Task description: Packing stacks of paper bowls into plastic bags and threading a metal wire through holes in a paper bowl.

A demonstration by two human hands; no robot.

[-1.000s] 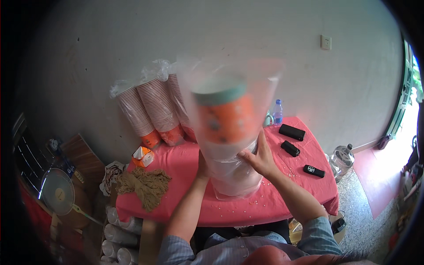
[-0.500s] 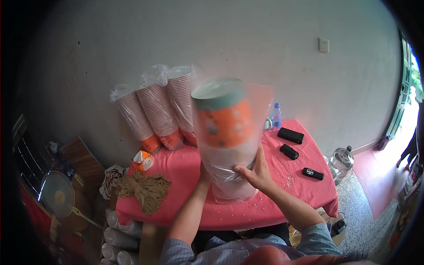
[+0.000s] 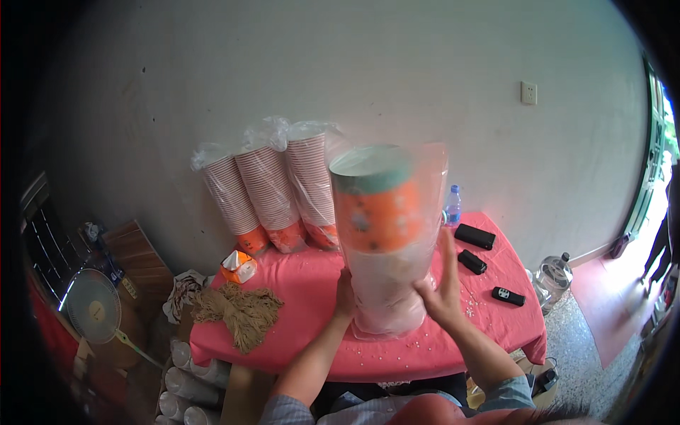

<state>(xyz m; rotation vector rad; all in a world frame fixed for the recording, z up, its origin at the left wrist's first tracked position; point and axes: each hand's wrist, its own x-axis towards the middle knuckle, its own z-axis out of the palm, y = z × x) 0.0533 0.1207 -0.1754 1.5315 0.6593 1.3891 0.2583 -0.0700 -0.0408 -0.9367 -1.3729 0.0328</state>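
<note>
A tall clear plastic bag [image 3: 388,304] of paper cups stands roughly upright over the front middle of the table. Its top paper cup [image 3: 375,212] is orange with a green band at the rim; the plastic blurs what is below it. My left hand [image 3: 345,294] is against the bag's left side, its fingers mostly hidden behind it. On the other side is my right hand [image 3: 443,301], with fingers stretched up and spread and the thumb by the plastic. Behind, three bagged cup stacks [image 3: 263,188] lean on the wall.
The pink-covered table [image 3: 304,276] carries a tissue pack [image 3: 239,267], a heap of tan strings [image 3: 241,312], a small water bottle [image 3: 453,205] and black cases [image 3: 474,236]. White scraps dot the cloth. A large water jug [image 3: 554,276] stands right; bagged rolls [image 3: 191,386] lie lower left.
My right hand's fingers have straightened and spread at the bag's side. The whole scene has shifted slightly right and down in the view. The bag stays between my hands.
</note>
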